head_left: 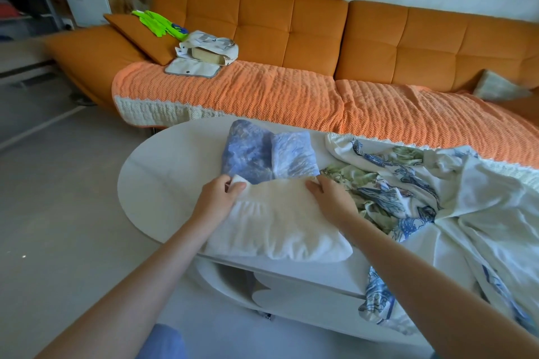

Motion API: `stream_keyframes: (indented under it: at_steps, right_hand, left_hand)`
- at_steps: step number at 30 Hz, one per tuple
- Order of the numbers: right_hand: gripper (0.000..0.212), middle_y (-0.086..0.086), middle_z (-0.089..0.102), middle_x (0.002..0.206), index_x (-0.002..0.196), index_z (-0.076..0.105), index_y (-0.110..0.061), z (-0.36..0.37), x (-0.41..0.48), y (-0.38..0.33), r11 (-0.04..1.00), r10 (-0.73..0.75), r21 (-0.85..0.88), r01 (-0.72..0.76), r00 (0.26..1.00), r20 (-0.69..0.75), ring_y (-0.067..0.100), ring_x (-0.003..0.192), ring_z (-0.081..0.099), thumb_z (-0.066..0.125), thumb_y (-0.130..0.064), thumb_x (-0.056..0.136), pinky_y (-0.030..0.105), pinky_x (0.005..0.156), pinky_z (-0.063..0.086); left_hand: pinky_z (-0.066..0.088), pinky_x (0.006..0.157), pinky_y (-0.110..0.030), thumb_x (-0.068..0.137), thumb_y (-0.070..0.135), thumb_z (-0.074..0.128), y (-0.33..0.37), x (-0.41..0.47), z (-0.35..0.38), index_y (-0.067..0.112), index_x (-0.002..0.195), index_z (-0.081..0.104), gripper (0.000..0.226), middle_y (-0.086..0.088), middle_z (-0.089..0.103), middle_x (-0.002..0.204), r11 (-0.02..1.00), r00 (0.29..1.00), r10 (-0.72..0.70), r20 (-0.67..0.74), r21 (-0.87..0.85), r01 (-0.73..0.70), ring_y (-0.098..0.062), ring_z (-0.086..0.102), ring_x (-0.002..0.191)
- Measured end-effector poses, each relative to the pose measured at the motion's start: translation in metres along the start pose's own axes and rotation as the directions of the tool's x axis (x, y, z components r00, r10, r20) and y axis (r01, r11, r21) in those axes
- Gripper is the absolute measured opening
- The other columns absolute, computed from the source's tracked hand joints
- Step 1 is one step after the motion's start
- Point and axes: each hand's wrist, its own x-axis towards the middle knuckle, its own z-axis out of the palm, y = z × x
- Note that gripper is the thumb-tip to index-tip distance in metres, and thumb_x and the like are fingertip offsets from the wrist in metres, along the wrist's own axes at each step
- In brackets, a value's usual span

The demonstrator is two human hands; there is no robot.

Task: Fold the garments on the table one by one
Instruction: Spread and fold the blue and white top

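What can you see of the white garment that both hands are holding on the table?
The white garment looks soft and thick, cream-tinged in the middle, with fine gathers on its left side. It lies at the near edge of the white table. The left hand pinches its far left corner and the right hand grips its far right corner. Its far edge overlaps the blue garment; the printed fabric lies beside it on the right.
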Motion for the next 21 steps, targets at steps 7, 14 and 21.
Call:
stream_keyframes:
  at_steps: [7, 14, 21]
  right_hand:
    - [0.057, 0.002, 0.060, 0.096, 0.134, 0.035, -0.016, -0.005, -0.027, 0.021, 0.995, 0.074, 0.061, -0.079, 0.994, 0.084, 0.019, 0.083, 0.058, 0.046, -0.052, 0.092, 0.029, 0.062, 0.041]
    - [0.051, 0.001, 0.058, 0.096, 0.134, 0.038, -0.026, 0.005, -0.028, 0.033, 0.995, -0.085, -0.053, 0.082, 0.995, -0.056, 0.021, 0.088, 0.057, 0.061, -0.028, 0.088, 0.035, 0.070, 0.047]
    - [0.060, -0.009, 0.039, 0.144, 0.142, 0.033, -0.031, -0.023, -0.052, 0.047, 0.819, -0.564, -0.151, 0.554, 0.825, -0.031, 0.012, 0.131, 0.038, 0.051, -0.051, 0.089, 0.038, 0.111, 0.033]
  left_hand:
    - [0.041, 0.078, -0.026, 0.082, 0.042, 0.066, -0.025, -0.016, -0.008, 0.019, 0.112, 0.059, 0.039, -0.001, 0.064, 0.100, 0.992, 0.992, -0.110, 0.064, -0.056, 0.113, -0.019, 0.060, 0.096]
    - [0.044, 0.074, -0.029, 0.082, 0.020, 0.070, -0.033, -0.030, 0.007, 0.019, 0.127, 0.048, 0.050, -0.003, 0.058, 0.097, 0.977, 0.981, 0.175, -0.079, 0.135, -0.163, -0.021, 0.057, 0.084]
    - [0.035, 0.096, -0.027, 0.090, 0.036, 0.050, -0.041, -0.052, -0.031, 0.023, 0.120, 0.056, 0.034, 0.007, 0.054, 0.119, 0.676, 0.727, 0.685, 0.044, 0.334, -0.657, -0.010, 0.048, 0.111]
